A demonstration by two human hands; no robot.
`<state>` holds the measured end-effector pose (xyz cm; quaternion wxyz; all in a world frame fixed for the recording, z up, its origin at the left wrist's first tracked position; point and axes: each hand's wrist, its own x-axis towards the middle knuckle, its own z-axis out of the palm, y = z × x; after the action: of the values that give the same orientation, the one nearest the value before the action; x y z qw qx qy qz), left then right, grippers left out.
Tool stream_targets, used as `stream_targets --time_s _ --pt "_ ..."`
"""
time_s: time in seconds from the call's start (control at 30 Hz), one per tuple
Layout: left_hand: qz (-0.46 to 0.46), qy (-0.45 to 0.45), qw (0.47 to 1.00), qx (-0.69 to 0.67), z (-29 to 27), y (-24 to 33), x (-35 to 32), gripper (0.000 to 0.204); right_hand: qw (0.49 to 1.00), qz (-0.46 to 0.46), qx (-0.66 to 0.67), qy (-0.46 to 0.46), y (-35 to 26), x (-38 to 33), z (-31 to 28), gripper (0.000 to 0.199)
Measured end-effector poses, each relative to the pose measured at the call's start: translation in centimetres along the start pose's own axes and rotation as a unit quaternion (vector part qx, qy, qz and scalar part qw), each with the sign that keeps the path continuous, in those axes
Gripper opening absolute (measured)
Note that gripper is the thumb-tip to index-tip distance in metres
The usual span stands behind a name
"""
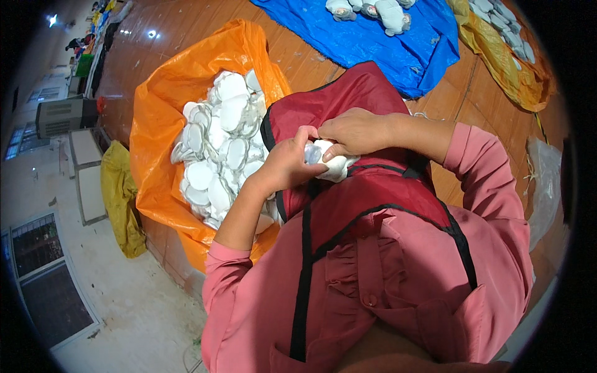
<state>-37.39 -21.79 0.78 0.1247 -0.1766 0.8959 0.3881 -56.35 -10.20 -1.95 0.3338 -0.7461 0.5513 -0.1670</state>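
Note:
Over my lap, covered by a dark red apron [348, 102] with black edging, both hands come together on one small white fabric piece [336, 168]. My left hand [289, 161] pinches its left side between thumb and fingers. From the right, my right hand [354, 133] grips the top, its fingers curled and thumb pressed on the piece. A pale, shiny bit shows between the hands; I cannot make out what it is. Close by my left forearm, an orange sack [155, 118] lies wide open, holding many flat, rounded white pieces [233, 155] with greyish edges.
A blue sheet [298, 18] ahead carries several white-and-grey stuffed pieces [392, 15]. At far right, a yellow-orange sack [491, 59] holds more pale pieces. Clear plastic [544, 186] lies at right. A yellow sack [118, 193] rests against the left wall. The floor [205, 12] is brown tile.

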Motion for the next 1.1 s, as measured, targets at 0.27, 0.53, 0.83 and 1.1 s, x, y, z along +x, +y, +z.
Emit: stream_targets --time_s 0.27,0.53,0.83,1.1 --pt "0.006 -0.004 0.999 -0.041 -0.5 -0.9 0.3 0.065 0.998 0.02 -0.01 -0.058 0.1 1.0 0.2 0.039" --pt "-0.008 -0.05 0.994 -0.094 -0.5 -2.1 0.2 0.058 0.965 -0.028 0.251 -0.075 2.8 1.1 2.4 0.041" --pt "0.046 -0.021 0.987 -0.155 2.7 -4.9 0.1 0.036 0.818 0.064 0.565 -0.083 4.8 0.2 7.4 0.032" --pt "0.203 0.076 0.976 -0.027 4.5 -6.5 0.1 0.03 0.762 0.082 0.639 -0.056 4.5 -0.8 8.8 0.026"
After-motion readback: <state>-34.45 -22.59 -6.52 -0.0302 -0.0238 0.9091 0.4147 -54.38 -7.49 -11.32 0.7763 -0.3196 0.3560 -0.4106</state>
